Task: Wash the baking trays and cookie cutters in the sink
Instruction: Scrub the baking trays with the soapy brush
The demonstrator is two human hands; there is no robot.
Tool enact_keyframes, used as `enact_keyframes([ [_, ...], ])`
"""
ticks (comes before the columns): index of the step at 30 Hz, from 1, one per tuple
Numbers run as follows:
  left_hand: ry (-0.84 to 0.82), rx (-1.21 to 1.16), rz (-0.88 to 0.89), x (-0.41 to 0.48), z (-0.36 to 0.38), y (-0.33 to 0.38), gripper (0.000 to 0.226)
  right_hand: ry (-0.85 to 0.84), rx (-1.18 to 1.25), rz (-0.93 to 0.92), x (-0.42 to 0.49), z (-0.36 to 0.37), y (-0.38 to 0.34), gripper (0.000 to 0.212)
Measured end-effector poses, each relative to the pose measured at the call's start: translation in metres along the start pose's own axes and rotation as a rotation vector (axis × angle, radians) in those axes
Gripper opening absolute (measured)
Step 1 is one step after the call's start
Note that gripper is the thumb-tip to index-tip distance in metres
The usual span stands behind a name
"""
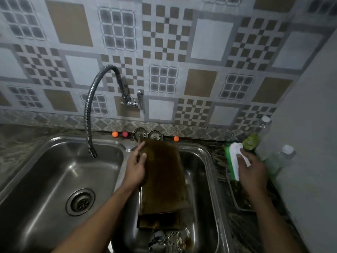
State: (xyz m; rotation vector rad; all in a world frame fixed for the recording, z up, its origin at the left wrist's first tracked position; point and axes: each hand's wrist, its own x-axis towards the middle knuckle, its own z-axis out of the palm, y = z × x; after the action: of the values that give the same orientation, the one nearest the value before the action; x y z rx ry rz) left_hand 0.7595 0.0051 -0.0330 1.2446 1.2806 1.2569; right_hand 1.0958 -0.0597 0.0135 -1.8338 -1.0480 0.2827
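Baking tray gripped by left hand, brush in right hand

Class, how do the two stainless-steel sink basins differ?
The left steel basin shows only its round drain; the right steel basin holds a brown baking tray and metal cookie cutters. The flexible tap spout hangs over the left basin, not the right. Both are shiny steel.

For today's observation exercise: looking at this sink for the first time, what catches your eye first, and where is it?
The dark, stained baking tray stands tilted in the right basin, its left edge held by the left hand. At the right, the right hand holds a white-and-green scrubbing brush over the counter. A flexible metal tap arcs over the left basin.
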Motion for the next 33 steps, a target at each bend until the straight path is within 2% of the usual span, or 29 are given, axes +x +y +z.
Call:
enact_keyframes([
  [3,-0.051,0.033,0.019,-0.001,0.006,0.009,0.051,-0.067,0.114,-0.076,-0.007,0.035,-0.049,0.028],
  [6,-0.036,0.036,0.018,-0.002,0.012,0.011,0.058,-0.214,0.143,-0.152,-0.034,0.075,-0.090,0.028],
  [10,-0.010,0.037,0.045,-0.004,0.020,0.024,0.048,-0.314,0.179,-0.224,-0.074,0.126,-0.126,0.027],
  [16,0.001,0.061,0.109,-0.005,0.013,0.022,0.045,-0.262,0.172,-0.221,-0.073,0.152,-0.132,0.029],
  [23,0.014,0.070,0.178,-0.001,0.000,0.033,0.045,-0.179,0.096,-0.006,-0.030,0.126,-0.107,0.031],
  [29,0.056,0.029,0.127,0.010,0.010,0.028,0.038,-0.282,0.172,-0.160,-0.082,0.146,-0.132,0.027],
  [31,0.086,0.020,0.117,0.011,0.005,0.025,0.038,-0.296,0.175,-0.242,-0.098,0.143,-0.123,0.026],
  [33,0.122,0.018,0.112,0.007,-0.001,0.025,0.038,-0.282,0.144,-0.245,-0.095,0.136,-0.109,0.026],
])
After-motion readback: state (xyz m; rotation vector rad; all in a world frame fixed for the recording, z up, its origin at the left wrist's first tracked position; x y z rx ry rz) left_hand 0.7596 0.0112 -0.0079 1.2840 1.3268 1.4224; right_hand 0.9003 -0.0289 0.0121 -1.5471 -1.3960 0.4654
